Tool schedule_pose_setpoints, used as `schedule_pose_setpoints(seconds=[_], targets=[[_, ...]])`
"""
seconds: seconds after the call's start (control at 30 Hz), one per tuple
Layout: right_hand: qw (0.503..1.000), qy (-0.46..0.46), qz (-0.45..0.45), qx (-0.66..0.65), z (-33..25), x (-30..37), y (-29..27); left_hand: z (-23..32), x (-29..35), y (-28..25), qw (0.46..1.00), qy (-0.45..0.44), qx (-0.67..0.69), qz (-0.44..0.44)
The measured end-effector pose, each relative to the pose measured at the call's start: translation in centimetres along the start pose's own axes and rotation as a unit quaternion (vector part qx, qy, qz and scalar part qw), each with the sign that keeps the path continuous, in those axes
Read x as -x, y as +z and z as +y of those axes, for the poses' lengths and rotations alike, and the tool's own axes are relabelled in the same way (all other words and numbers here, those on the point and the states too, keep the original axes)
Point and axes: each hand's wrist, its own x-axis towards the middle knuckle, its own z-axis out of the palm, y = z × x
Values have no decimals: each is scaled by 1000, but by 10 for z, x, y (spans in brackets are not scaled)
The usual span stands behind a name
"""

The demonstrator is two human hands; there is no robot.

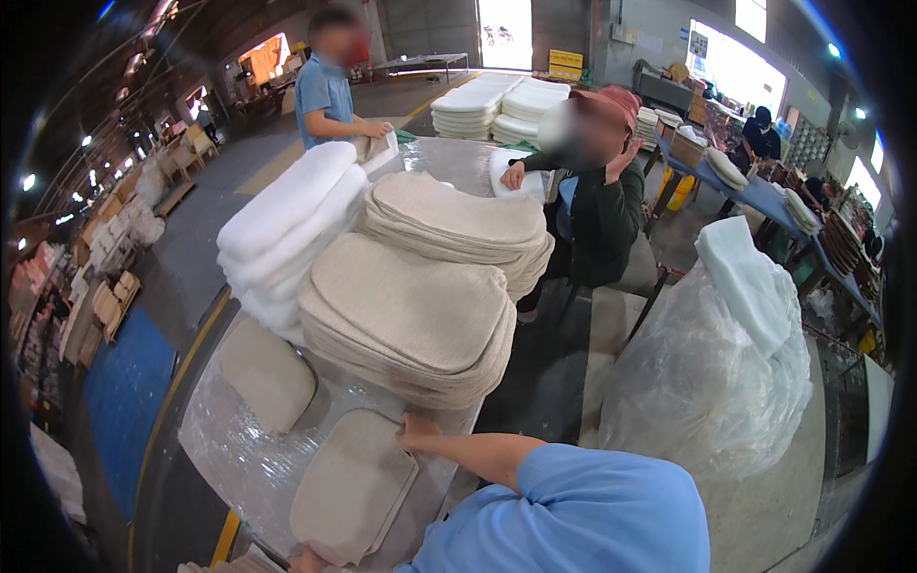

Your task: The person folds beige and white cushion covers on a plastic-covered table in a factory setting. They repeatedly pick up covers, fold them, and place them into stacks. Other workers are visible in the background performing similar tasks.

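A beige cushion cover [351, 482], rounded at its far end, lies on the plastic-wrapped table in front of me, with a second layer showing along its right edge. My right hand [418, 433] is closed on the far right corner of this cover. At the near edge, my left hand [307, 561] also grips it, though the picture's lower rim cuts off most of that hand. Another beige cover [268, 375] lies flat to the left. Just beyond rises a thick stack of beige covers [409, 315], with a second beige stack [457, 218] behind it.
White padding sheets [289, 234] are piled at the table's left side. Across the table [224, 458], one person [330, 95] and another in a red cap [602, 191] handle pieces. A large plastic bag [707, 363] of white padding stands on the right. White stacks [497, 105] stand farther back.
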Motion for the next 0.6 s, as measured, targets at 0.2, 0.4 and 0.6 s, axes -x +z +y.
schedule_pose_setpoints(seconds=[0.2, 0.4, 0.6], targets=[[998, -20, -60, 3, -7, 5, -6, -12, -14, -2, 998, 4, 47, -32], [981, -106, -132, -91, -24, 28, -11, -26, -16, -6, 979, 23, 181, -95], [948, -222, -104, -204, -75, 47, -38, -8, -8, 1, 926, 127, 335, -122]])
